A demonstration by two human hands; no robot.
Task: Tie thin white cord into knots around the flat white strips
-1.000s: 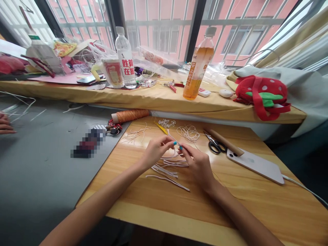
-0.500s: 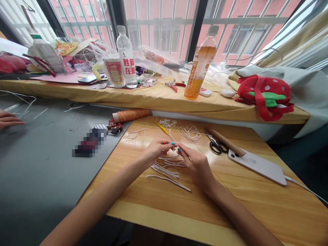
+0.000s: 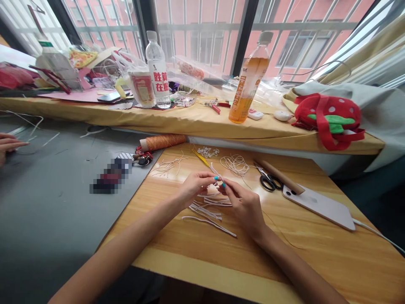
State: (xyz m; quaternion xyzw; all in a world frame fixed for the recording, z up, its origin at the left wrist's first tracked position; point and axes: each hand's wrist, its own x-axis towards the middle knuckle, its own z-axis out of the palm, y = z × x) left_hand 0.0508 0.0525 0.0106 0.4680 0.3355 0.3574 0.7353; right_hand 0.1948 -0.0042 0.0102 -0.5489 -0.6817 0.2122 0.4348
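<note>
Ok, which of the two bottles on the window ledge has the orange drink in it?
The right-hand bottle, standing beside the red-handled pliers. It holds amber liquid. The other bottle, further left with red characters on its label, is clear.

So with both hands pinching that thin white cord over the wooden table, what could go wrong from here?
1. The white cord is pinched only at the fingertips of the left hand and right hand; it could slip free.
2. Cut white strips lie loose right under the hands, so a wrist might sweep or tangle them.
3. The scissors and phone sit close by the right forearm and could be nudged.
</note>
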